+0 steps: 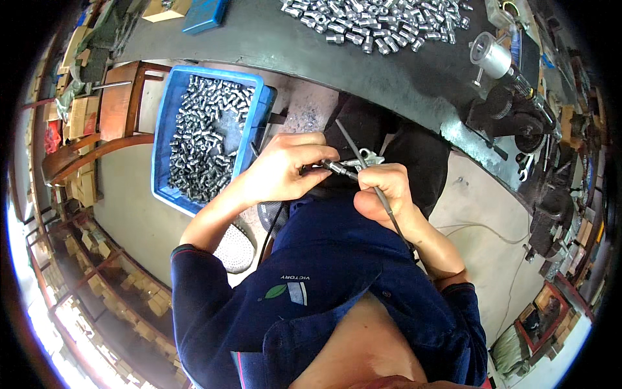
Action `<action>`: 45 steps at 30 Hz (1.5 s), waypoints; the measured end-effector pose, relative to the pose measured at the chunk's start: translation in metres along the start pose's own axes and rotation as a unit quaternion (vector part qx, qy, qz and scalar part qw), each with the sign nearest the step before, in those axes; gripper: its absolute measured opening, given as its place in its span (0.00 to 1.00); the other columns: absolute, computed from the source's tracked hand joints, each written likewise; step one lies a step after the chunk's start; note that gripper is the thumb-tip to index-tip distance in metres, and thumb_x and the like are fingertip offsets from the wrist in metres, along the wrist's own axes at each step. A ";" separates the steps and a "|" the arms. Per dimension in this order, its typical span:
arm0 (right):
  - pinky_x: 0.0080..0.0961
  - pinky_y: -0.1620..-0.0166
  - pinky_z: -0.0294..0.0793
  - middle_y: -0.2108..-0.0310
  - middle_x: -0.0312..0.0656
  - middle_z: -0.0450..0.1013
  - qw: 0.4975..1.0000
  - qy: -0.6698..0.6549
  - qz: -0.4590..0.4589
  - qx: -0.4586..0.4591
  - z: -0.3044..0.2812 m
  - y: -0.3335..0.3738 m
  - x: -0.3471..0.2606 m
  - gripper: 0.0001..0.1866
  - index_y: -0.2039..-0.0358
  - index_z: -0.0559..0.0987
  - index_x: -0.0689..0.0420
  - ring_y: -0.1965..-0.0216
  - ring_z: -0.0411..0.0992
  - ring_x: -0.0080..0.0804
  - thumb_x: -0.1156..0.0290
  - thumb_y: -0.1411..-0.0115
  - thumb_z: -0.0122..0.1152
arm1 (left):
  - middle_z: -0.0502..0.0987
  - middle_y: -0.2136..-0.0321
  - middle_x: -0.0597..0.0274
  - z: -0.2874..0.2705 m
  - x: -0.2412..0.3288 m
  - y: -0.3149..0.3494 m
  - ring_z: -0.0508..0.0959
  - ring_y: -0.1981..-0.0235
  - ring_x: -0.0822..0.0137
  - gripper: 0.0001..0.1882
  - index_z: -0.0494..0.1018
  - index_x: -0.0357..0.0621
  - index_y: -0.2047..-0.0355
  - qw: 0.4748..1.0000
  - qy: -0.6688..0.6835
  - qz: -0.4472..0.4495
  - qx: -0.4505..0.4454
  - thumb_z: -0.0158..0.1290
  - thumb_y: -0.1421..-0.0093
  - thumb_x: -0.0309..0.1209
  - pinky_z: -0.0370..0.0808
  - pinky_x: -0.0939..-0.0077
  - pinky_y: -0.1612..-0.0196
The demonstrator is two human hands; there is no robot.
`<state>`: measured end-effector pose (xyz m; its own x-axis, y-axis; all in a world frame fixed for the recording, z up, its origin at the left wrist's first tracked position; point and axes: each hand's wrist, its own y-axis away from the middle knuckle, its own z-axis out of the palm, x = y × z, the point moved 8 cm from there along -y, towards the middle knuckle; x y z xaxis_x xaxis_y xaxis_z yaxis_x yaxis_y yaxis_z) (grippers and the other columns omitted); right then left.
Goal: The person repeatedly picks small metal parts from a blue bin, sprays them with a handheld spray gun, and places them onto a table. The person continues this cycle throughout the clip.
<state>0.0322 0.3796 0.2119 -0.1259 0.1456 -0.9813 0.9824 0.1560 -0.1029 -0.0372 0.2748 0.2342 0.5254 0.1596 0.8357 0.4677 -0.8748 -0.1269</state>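
My left hand (288,166) is closed, with thumb and fingers pinching a small silver metal fitting (335,168) above my lap. My right hand (387,189) is closed around a long, thin grey rod (350,144), which looks like a slim file. One end of the rod points away past the fitting, while the other passes back over the right hand. The right fingertips come close to the fitting; whether they touch it I cannot tell. Just beyond it, between the hands, is a silver metal piece (369,157) with a rounded end, partly hidden.
Left of my knees stands a blue bin (161,139) holding many metal fittings (204,136). A heap of similar fittings (382,23) lies on the dark workbench (272,42). A clamp-like machine (512,71) stands at the bench's right, a wooden chair (120,104) left of the bin.
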 end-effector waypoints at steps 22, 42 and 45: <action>0.19 0.84 0.57 0.91 0.37 0.57 0.978 -0.170 0.051 0.109 -0.013 0.019 0.030 0.23 0.91 0.54 0.57 0.88 0.58 0.22 0.68 0.52 0.58 | 0.76 0.77 0.58 0.018 -0.035 -0.003 0.76 0.78 0.72 0.12 0.71 0.32 0.63 0.913 0.368 -0.176 0.032 0.56 0.48 0.21 0.74 0.81 0.73; 0.22 0.86 0.49 0.92 0.38 0.50 0.999 -0.010 -0.049 0.022 0.006 -0.005 -0.015 0.14 0.91 0.54 0.59 0.92 0.52 0.23 0.79 0.61 0.50 | 0.71 0.82 0.55 -0.004 -0.039 0.001 0.74 0.80 0.55 0.16 0.73 0.40 0.71 0.973 -0.155 -0.035 0.167 0.59 0.65 0.25 0.71 0.67 0.77; 0.21 0.82 0.50 0.91 0.35 0.51 0.998 -0.046 0.028 0.027 0.015 -0.020 0.021 0.15 0.89 0.57 0.58 0.87 0.52 0.20 0.72 0.58 0.53 | 0.73 0.80 0.55 0.010 -0.030 -0.008 0.75 0.81 0.56 0.17 0.73 0.41 0.70 0.981 -0.134 0.015 0.142 0.59 0.65 0.26 0.71 0.66 0.77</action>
<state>0.0119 0.3647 0.1914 -0.0591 0.0630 -0.9963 0.9939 0.0968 -0.0529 -0.0495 0.2819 0.2045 0.6924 0.2838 0.6633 0.6085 -0.7237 -0.3255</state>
